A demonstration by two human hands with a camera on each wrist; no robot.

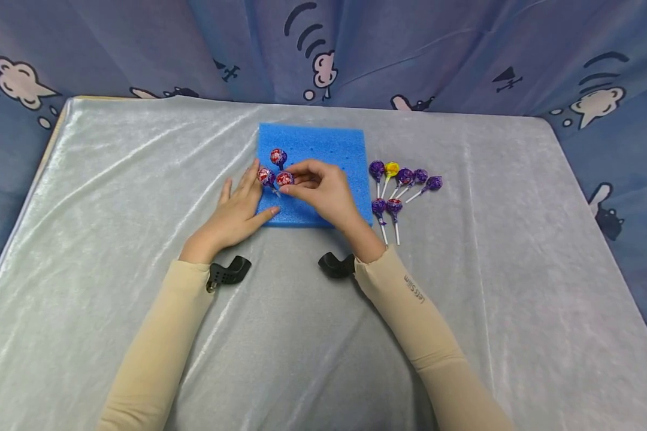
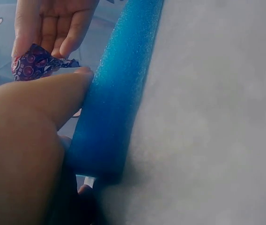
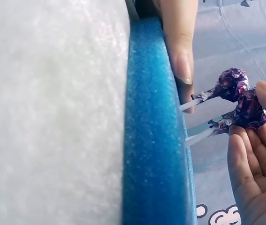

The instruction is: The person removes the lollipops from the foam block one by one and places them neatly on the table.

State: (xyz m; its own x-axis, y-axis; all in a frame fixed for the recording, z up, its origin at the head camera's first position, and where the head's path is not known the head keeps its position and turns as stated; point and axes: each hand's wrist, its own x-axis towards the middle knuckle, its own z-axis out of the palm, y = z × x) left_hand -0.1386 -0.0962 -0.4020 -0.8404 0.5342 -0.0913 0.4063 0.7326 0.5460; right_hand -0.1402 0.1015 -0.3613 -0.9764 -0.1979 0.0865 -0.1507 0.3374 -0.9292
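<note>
My right hand (image 1: pixel 323 190) pinches the wrapped head of a lollipop (image 1: pixel 285 179) between thumb and fingers, above a blue foam block (image 1: pixel 323 215). In the right wrist view, the stick of this lollipop (image 3: pixel 249 110) meets the foam's top face, and a second lollipop (image 3: pixel 231 83) stands in the foam beside it. Two other lollipops, one at the left (image 1: pixel 266 176) and one behind (image 1: pixel 278 157), stand upright near my fingers. My left hand (image 1: pixel 237 211) rests with straight fingers along the foam's left edge, its thumb on the front edge.
To the foam's right, several purple lollipops (image 1: pixel 404 176) and a yellow lollipop (image 1: pixel 392 169) lie on the grey cloth-covered table (image 1: pixel 490 269). Small holes dot the foam's top. A patterned blue curtain (image 1: pixel 410 54) hangs behind the table.
</note>
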